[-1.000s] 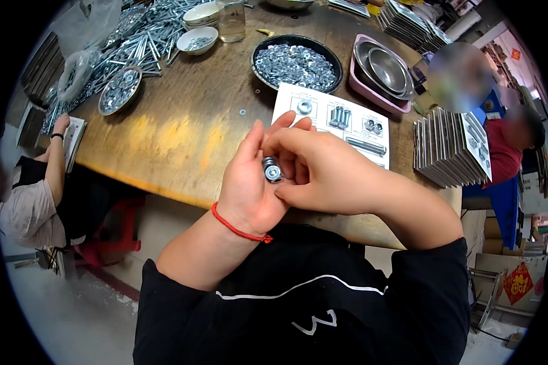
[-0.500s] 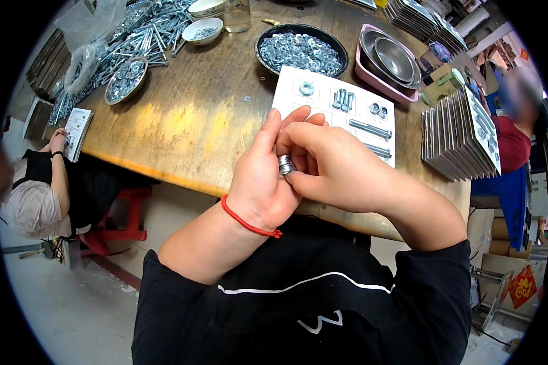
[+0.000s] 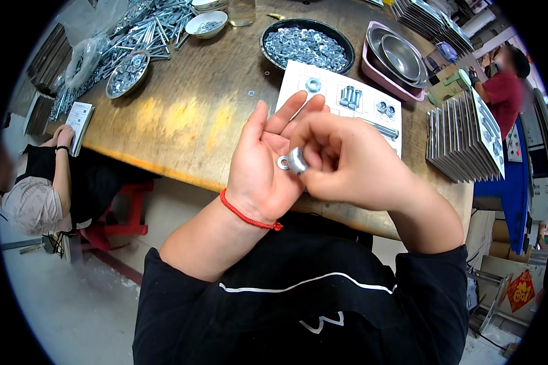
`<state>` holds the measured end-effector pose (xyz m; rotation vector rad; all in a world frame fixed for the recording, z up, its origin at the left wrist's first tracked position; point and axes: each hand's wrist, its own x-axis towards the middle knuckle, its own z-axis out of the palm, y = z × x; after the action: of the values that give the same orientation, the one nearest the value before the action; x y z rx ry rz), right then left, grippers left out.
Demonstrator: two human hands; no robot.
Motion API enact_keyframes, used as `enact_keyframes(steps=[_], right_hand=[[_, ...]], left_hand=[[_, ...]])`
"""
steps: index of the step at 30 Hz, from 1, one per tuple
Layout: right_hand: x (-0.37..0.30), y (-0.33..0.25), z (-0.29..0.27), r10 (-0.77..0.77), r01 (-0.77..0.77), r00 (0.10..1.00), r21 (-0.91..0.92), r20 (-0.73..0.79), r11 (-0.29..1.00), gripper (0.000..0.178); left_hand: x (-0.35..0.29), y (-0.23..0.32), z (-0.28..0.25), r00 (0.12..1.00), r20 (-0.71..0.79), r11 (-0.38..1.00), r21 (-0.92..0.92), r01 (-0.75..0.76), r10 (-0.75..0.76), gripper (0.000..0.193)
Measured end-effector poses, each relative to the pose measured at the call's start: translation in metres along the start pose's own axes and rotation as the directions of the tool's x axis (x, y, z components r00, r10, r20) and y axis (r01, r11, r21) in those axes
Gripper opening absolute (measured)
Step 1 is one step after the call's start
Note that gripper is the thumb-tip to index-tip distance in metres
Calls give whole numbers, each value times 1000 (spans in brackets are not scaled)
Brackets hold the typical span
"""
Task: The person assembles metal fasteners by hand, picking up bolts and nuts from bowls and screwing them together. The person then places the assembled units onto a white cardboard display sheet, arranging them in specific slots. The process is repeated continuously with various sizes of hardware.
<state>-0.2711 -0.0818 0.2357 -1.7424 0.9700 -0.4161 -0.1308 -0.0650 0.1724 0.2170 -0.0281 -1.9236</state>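
My left hand [image 3: 256, 167] is palm up with its fingers stretched out and a red cord around the wrist. One flat metal washer [image 3: 282, 162] lies on that palm. Just above it, my right hand [image 3: 356, 161] pinches a short stack of washers [image 3: 297, 160] between thumb and fingers; how many are in it cannot be told. Beneath both hands, partly covered by them, a printed card [image 3: 294, 79] with pictures of bolts, nuts and a washer rests on the wooden table [image 3: 182, 121]. A black round pan [image 3: 263, 52] full of loose washers stands beyond the card.
At the back left are a pile of long bolts [image 3: 155, 42], a metal dish [image 3: 141, 79] of hardware and a white bowl [image 3: 208, 31]. On the right stand a pink basin [image 3: 396, 90] holding metal bowls and a stack of cards [image 3: 460, 143]. Other people are at left and far right.
My right hand has lifted the stack of washers slightly off the left palm, leaving a single washer lying there. The left fingers have opened out. The view has shifted slightly.
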Motion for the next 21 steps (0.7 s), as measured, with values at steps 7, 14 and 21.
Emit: enact_keyframes(steps=[7, 14, 21], right_hand=[[-2, -8, 7, -54, 64, 997, -164, 62, 984, 27], [-3, 0, 15, -189, 175, 981, -240, -36, 955, 23], [-8, 17, 20, -374, 271, 860, -311, -347, 911, 26]], left_hand=[[-3, -4, 7, 994, 43, 968, 229, -104, 97, 63], [-8, -2, 7, 997, 49, 964, 256, -76, 66, 63], [-18, -13, 10, 996, -3, 961, 262, -89, 93, 53]])
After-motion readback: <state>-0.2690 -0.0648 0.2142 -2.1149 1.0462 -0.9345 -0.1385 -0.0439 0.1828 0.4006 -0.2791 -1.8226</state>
